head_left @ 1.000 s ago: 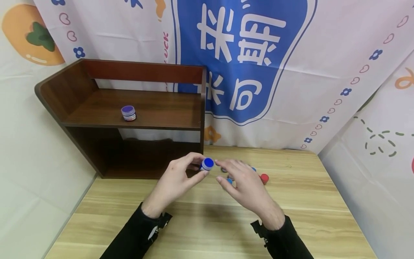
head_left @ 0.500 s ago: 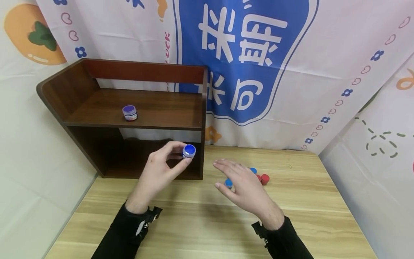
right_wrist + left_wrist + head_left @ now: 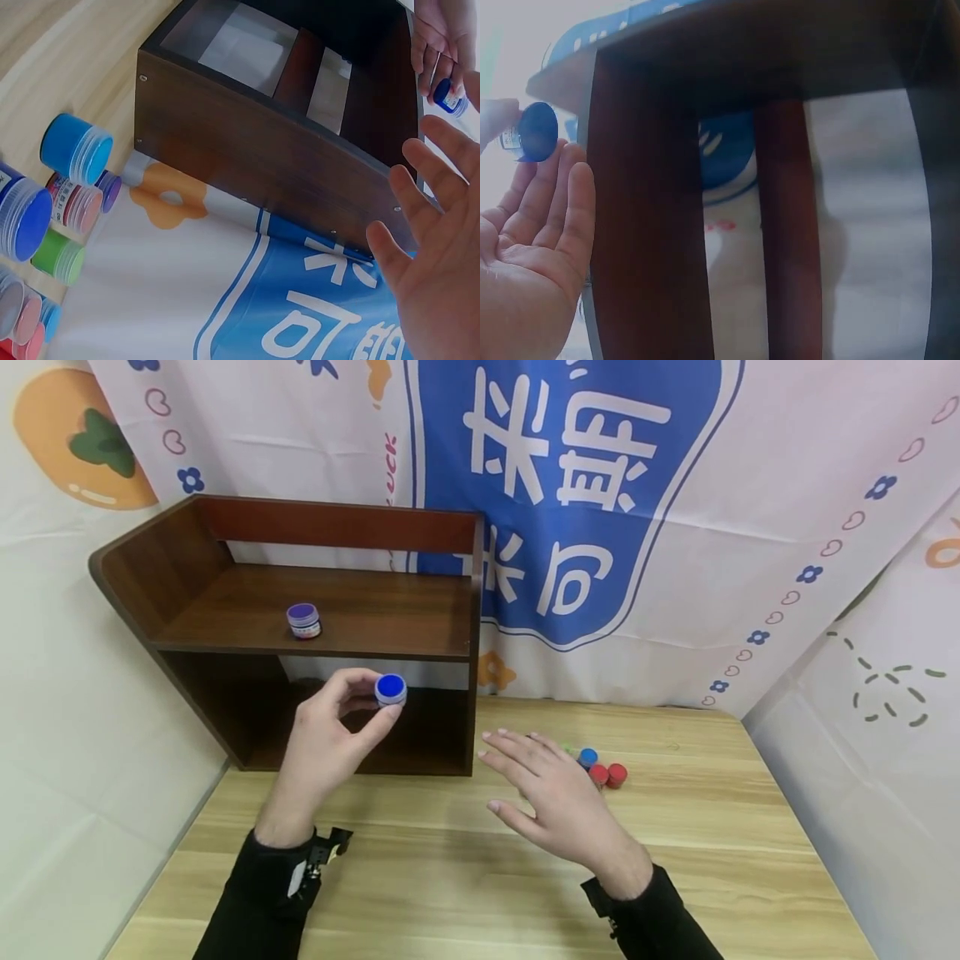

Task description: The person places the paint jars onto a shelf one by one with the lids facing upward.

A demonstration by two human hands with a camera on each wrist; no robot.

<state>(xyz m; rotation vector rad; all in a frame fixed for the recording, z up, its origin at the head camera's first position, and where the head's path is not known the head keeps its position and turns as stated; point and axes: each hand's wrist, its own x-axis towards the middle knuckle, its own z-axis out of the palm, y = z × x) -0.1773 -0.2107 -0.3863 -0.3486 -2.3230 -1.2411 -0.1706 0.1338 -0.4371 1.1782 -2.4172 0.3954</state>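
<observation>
My left hand point(image 3: 324, 735) pinches a small jar with a dark blue lid point(image 3: 391, 690), which looks like a paint pot, between thumb and fingers. It is held up in front of the lower opening of the brown wooden shelf point(image 3: 360, 651). In the left wrist view the blue jar point(image 3: 538, 132) shows at the left edge, at the fingertips. Fingers spread and holding nothing, my right hand point(image 3: 562, 802) hovers over the table beside a group of jars, partly hiding them. A purple-lidded jar point(image 3: 303, 621) stands on the upper shelf board.
Red jars point(image 3: 617, 775) and a blue jar point(image 3: 588, 758) stand on the wooden table point(image 3: 480, 893) right of the shelf. The right wrist view shows several more, including a light blue jar point(image 3: 75, 148) and a green jar point(image 3: 58, 256). Behind hangs a printed cloth point(image 3: 675, 593).
My left hand has carried the blue-lidded jar left and up, away from the right hand to the shelf front. The right hand stays near the jars, its fingers now more spread.
</observation>
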